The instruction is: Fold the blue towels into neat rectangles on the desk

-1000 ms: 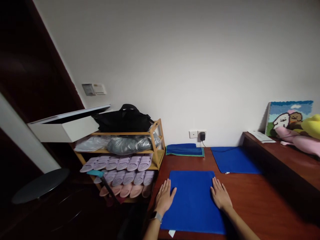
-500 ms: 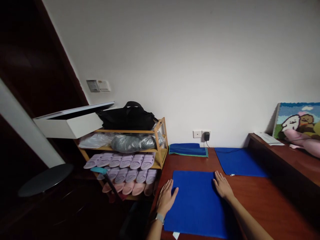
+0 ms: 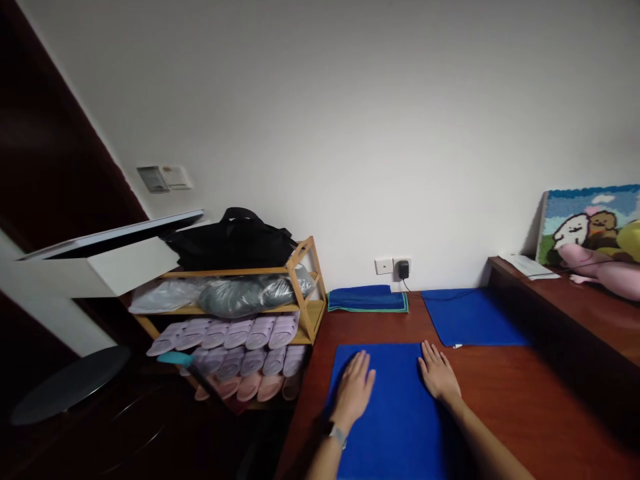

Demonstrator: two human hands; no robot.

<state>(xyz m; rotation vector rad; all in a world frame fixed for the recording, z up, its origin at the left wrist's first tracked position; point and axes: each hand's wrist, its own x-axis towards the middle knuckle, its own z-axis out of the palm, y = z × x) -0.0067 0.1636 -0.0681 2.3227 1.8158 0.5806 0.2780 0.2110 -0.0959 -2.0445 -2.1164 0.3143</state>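
A blue cloth (image 3: 395, 413) lies spread flat on the reddish-brown wooden table (image 3: 530, 393). My left hand (image 3: 354, 387) rests palm down on the cloth's left part, fingers stretched out. At the far right corner, my right hand (image 3: 440, 373) lies flat across the cloth's edge with its fingers extended. Beyond it is a second flat blue cloth (image 3: 475, 317) with a small white tag. A folded blue cloth with green edging (image 3: 367, 300) sits by the wall. The near end of the spread cloth runs out of view.
Left of the table stands a wooden rack (image 3: 310, 313) with slippers (image 3: 240, 333), a black bag (image 3: 233, 243) and a white box (image 3: 105, 263). A plugged-in adapter (image 3: 403, 269) trails a cord. On the raised ledge (image 3: 595, 307) are a picture (image 3: 583, 227) and a pink toy (image 3: 607, 270).
My left hand has moved from the cloth's left edge inward onto the cloth. The right hand stays at the right edge. The view has turned slightly right.
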